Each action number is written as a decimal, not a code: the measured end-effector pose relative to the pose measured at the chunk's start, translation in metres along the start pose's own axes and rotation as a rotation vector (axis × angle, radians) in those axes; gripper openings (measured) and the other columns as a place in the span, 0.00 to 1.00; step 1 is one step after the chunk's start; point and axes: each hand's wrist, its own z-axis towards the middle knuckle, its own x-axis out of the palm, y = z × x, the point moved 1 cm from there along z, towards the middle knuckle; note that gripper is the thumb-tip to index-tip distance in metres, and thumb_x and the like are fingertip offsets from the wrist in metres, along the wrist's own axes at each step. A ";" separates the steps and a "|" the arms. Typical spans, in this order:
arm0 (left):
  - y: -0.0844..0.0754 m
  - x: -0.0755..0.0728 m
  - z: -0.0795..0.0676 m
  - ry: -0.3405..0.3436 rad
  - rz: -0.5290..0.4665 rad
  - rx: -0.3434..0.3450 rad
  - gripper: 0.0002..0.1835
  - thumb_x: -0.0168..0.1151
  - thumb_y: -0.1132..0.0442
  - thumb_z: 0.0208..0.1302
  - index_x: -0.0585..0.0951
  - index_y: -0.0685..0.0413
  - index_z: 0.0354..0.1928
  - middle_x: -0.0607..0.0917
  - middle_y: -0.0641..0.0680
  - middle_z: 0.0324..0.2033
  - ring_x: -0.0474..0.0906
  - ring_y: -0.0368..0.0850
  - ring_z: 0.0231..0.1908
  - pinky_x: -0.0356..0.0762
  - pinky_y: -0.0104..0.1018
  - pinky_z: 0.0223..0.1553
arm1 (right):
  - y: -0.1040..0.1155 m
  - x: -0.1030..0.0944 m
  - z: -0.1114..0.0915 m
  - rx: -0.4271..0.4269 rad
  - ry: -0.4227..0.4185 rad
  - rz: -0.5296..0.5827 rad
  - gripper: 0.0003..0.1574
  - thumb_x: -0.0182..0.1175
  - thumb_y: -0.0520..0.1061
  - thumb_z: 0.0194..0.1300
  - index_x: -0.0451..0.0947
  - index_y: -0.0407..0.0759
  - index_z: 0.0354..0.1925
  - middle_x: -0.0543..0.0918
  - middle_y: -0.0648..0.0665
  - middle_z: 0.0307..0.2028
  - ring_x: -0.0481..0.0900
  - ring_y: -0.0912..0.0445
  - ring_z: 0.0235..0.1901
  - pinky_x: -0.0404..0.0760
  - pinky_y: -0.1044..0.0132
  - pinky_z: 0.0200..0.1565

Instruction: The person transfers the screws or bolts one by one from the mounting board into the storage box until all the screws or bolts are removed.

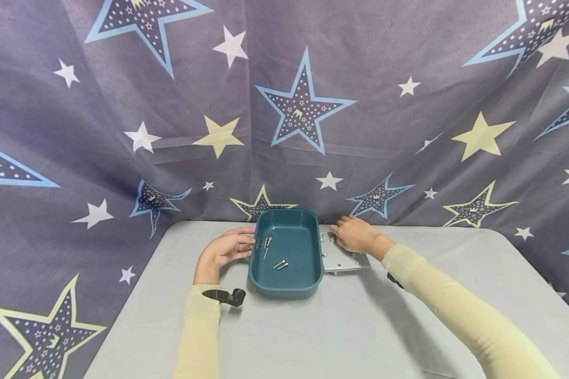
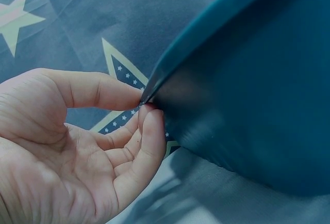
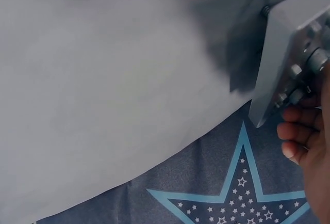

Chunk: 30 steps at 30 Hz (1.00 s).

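My left hand [image 1: 227,248] pinches the left rim of a teal plastic tray [image 1: 286,290]; in the left wrist view, thumb [image 2: 111,92] and fingertips meet at that rim. Inside lie several silver bolts [image 1: 280,265]. Right of the tray is a silver metal plate [image 1: 343,261] with bolts standing in it, one of them a bolt [image 1: 324,255] near its left edge. Over the plate's far part, my right hand [image 1: 357,235] has its fingers curled at a bolt [image 3: 318,59], thumb and forefinger close around it. The right thumb is mostly hidden in the right wrist view.
A pale grey cloth covers the table [image 1: 284,337]. Behind it hangs a dark curtain [image 1: 389,158] printed with stars, close to the far table edge. A black strap [image 1: 225,296] is on the left wrist.
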 end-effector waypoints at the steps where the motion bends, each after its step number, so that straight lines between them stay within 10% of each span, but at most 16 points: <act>1: 0.000 0.000 0.000 -0.003 0.000 -0.001 0.30 0.53 0.71 0.71 0.60 0.69 0.73 0.84 0.46 0.34 0.82 0.36 0.34 0.82 0.30 0.43 | 0.000 0.000 0.000 0.004 0.001 0.002 0.07 0.59 0.43 0.68 0.77 0.40 0.41 0.83 0.41 0.33 0.82 0.44 0.39 0.81 0.51 0.50; 30: 0.000 0.000 0.000 0.023 0.000 0.014 0.32 0.52 0.71 0.71 0.57 0.71 0.74 0.84 0.46 0.34 0.81 0.35 0.35 0.82 0.28 0.41 | 0.002 -0.003 -0.001 0.011 -0.042 -0.130 0.11 0.61 0.48 0.67 0.76 0.42 0.36 0.83 0.43 0.31 0.81 0.47 0.36 0.79 0.54 0.45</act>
